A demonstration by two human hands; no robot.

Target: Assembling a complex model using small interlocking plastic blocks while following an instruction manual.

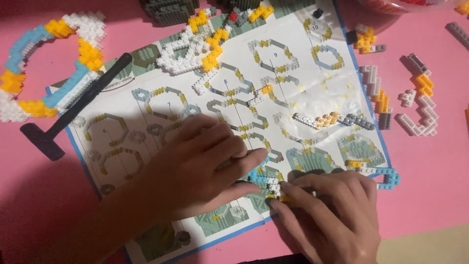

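My left hand [195,166] and my right hand [332,215] meet over a small strip of blue, white and yellow micro bricks [267,182] that lies on a printed instruction sheet [303,44]. Fingertips of both hands pinch the strip from either side. More of this strip, blue and white, curves out to the right of my right hand [388,177]. The part of the strip beneath my fingers is hidden.
A blue, yellow and white brick ring [46,63] lies at the far left beside a black hammer-like tool [73,110]. White and yellow assemblies [190,49] and a grey-white strip [332,120] rest on the sheet. Loose brick pieces [417,98] lie on the pink table, right.
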